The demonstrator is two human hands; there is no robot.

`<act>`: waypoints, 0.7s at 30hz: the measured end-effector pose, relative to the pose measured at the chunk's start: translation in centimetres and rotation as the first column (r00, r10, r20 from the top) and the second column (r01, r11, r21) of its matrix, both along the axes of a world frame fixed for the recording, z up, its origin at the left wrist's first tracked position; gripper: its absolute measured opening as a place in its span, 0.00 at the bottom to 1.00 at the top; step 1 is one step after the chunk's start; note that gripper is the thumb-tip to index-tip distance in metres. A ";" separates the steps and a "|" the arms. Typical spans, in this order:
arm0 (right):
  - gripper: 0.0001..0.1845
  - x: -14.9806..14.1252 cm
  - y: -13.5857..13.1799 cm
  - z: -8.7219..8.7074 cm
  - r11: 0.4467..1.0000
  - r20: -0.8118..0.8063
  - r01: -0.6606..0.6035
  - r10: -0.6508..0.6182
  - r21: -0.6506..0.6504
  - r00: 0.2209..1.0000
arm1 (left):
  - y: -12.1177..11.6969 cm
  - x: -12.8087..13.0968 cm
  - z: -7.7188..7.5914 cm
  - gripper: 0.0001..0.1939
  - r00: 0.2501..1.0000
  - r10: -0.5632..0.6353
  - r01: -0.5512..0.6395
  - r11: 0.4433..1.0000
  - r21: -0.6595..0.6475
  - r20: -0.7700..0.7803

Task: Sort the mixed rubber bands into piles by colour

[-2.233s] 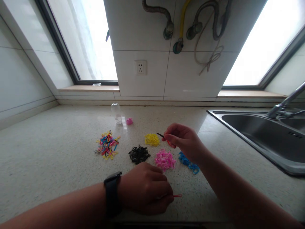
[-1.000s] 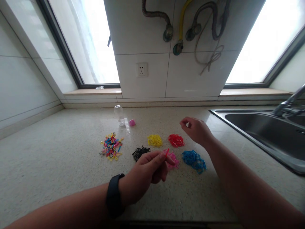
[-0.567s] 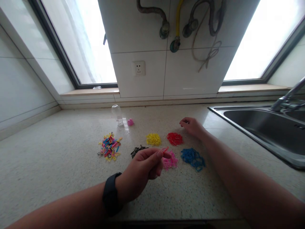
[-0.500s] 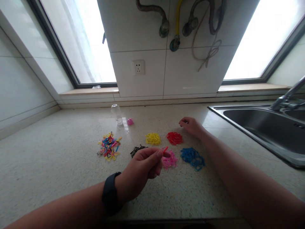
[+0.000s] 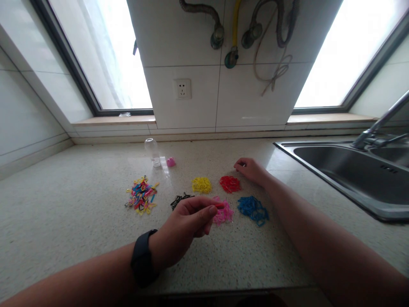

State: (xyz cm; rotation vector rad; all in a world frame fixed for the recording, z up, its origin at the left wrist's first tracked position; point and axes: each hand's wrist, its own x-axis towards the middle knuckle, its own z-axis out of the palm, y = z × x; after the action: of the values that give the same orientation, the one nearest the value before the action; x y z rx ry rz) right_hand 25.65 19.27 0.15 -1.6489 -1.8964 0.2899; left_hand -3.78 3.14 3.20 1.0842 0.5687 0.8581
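Observation:
Between the thumb and forefinger of my left hand (image 5: 188, 221) a small red rubber band (image 5: 219, 205) is pinched, above the pink rubber bands (image 5: 225, 215). Black rubber bands (image 5: 179, 199) lie partly hidden behind that hand. My right hand (image 5: 251, 169) rests on the counter just beyond the red rubber bands (image 5: 230, 184), its fingers curled together; whatever they hold, if anything, is too small to make out. Yellow rubber bands (image 5: 201, 185) form a heap left of the red ones. Blue rubber bands (image 5: 253, 210) lie nearest my right forearm.
A mixed-colour heap of rubber bands (image 5: 142, 195) lies to the left on the speckled counter (image 5: 79, 221). Behind it stand a clear bottle (image 5: 151, 152) and a pink cap (image 5: 171, 162). A steel sink (image 5: 345, 170) with a faucet (image 5: 380, 123) is set in at the right.
The red rubber band in my left hand has tipped from slanting upward to nearly level. My right hand stays beyond the red heap. The whole view has shifted slightly.

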 end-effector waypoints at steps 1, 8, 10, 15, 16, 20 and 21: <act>0.11 0.0 0.1 0.0 1.000 0.001 -0.001 0.001 0.002 1.000 | 0.0 0.0 0.0 0.11 1.000 -0.004 0.004 1.000 0.007 -0.004; 0.11 0.2 0.2 -0.3 1.000 0.000 -0.008 0.008 -0.005 1.000 | 0.1 -0.1 -0.3 0.10 1.000 0.013 -0.012 1.000 0.024 -0.016; 0.12 0.2 0.1 -0.2 1.000 0.007 -0.004 0.004 -0.008 1.000 | 0.1 -0.1 -0.4 0.09 1.000 0.017 -0.017 0.999 0.032 -0.017; 0.12 -0.1 -0.2 0.1 1.000 0.012 -0.010 0.010 -0.004 1.000 | 0.1 -0.1 -0.4 0.09 0.999 0.023 -0.021 0.998 0.060 -0.027; 0.12 -0.1 -0.2 0.1 1.000 0.011 -0.010 0.010 -0.005 1.000 | 0.1 -0.1 -0.4 0.10 0.999 0.022 -0.020 0.998 0.064 -0.030; 0.12 0.0 -0.1 0.1 1.000 0.009 -0.006 0.006 -0.012 1.000 | 0.0 0.0 -0.2 0.12 0.999 0.014 -0.012 0.998 0.056 -0.038; 0.12 0.0 -0.1 0.1 1.000 0.009 -0.007 0.007 -0.011 1.000 | 0.0 0.0 -0.1 0.12 1.000 0.009 -0.008 0.999 0.044 -0.027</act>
State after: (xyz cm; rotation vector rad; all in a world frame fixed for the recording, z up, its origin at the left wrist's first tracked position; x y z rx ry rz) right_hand 25.62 19.18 0.26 -1.6540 -1.9108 0.2971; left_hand -3.77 3.09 3.12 1.1354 0.5801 0.8676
